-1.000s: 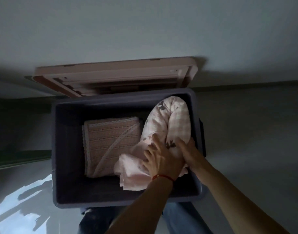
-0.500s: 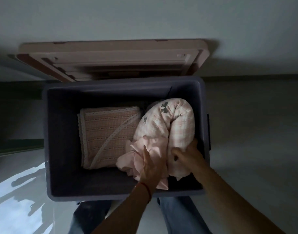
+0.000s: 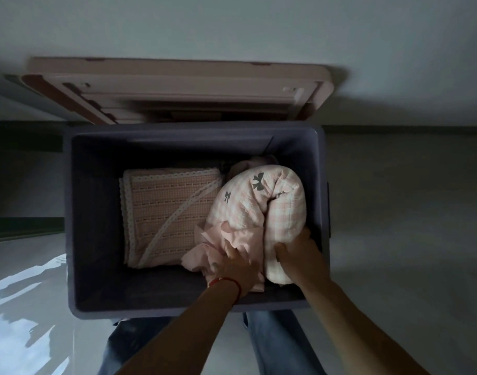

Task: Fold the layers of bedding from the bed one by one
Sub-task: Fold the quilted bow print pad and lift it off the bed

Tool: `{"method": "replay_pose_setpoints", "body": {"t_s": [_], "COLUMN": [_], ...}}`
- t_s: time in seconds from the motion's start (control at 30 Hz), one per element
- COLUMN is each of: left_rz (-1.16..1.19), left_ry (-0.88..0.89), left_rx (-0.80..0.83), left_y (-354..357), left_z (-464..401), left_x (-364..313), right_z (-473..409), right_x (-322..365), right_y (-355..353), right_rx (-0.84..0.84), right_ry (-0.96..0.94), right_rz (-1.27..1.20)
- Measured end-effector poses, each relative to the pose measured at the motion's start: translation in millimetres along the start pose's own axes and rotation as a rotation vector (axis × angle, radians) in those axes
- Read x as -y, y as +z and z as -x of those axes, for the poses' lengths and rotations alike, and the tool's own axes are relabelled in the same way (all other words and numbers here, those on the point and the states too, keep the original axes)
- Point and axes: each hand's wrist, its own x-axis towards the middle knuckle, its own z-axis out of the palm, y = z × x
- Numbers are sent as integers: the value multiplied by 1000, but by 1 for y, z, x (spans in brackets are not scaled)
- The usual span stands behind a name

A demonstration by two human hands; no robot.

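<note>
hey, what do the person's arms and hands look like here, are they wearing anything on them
Both forearms are bare, with no sleeves in view and no gloves. The left hand has a thin red string bracelet around the wrist. The right hand and its wrist show no jewellery or watch. The dim light hides any finer detail.

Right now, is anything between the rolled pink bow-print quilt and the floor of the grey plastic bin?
Nothing visible. The rolled pink bow-print quilt sits right of the folded lace-trimmed blanket, inside the grey plastic bin. Left hand and right hand both grip it. Beneath it is hidden.
</note>
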Motion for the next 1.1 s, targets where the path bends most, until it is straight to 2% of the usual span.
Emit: {"method": "replay_pose_setpoints", "body": {"t_s": [0.07,0.17,0.3,0.37,0.47,0.53,0.6,0.73,0.8,0.9,1.0,1.1], "left_rz": [-94,72,408,578,781,1036,1345,1676,1801,1951,1977,2021], "left_ry": [-17,-14,90,134,197,198,218,247,218,222,268,290], "left_rx": [21,-93,-521,-644,-741,-707,-630,-657,-655,-535,-523,-592], "left_y": [-17,-69,-171,-224,-287,-316,-338,-358,-369,-379,-374,-358], "left_z": [10,40,70,76,68,61,60,55,57,68,86,99], "left_x": [6,3,12,21,31,34,33,32,38,49,52,61], "right_z": [18,27,-1,-27,-56,-63,-69,-68,-63,-49,-34,-15], "right_x": [10,38,99,129,169,184,193,203,206,200,189,176], "right_y": [-13,-47,-105,-129,-152,-157,-155,-159,-163,-167,-171,-178], "right_rx": [-129,-299,-354,-301,-128,11,-9,-34,-11,98,104,6], "right_ry": [-127,-362,-535,-512,-318,-168,-127,-100,-68,-106,-146,-99], "right_rz": [45,-4,-348,-505,-872,-1128,-1219,-1402,-1536,-1715,-1718,-1667]}}
